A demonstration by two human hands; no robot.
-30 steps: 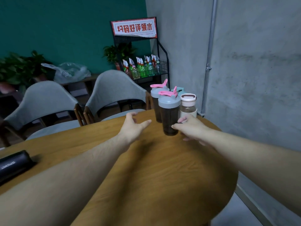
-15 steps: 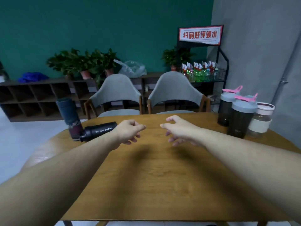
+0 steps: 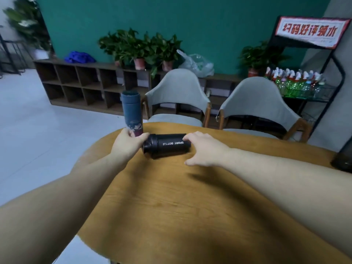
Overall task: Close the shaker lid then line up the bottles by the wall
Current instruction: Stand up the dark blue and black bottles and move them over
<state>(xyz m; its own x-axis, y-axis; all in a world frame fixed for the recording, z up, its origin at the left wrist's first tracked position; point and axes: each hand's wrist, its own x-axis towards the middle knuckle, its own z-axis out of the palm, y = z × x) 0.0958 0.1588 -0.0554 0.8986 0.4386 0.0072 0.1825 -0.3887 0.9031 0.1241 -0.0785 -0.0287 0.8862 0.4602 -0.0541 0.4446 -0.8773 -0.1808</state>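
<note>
A black bottle (image 3: 167, 145) marked "SPORT BOTTLE" lies on its side on the round wooden table (image 3: 190, 206), lid end to the left. A tall blue bottle (image 3: 131, 109) with a floral base stands upright just behind that lid end, at the table's far left edge. My left hand (image 3: 128, 144) wraps around the blue bottle's base, fingers on its left and thumb on its right, against the black lid. My right hand (image 3: 204, 149) is spread over the black bottle's right end, fingertips on top and thumb apart below. One dark shaker (image 3: 342, 159) shows at the right edge.
Two grey chairs (image 3: 179, 100) (image 3: 261, 103) stand behind the table. A black rack (image 3: 304, 86) with small green bottles and a red sign is at the far right, by the grey wall. Low wooden shelves with potted plants (image 3: 139, 46) line the green wall.
My view has swung left, away from the shakers by the wall. Both hands moved left across the table to the blue and black bottles; the left hand closed on the blue bottle's base.
</note>
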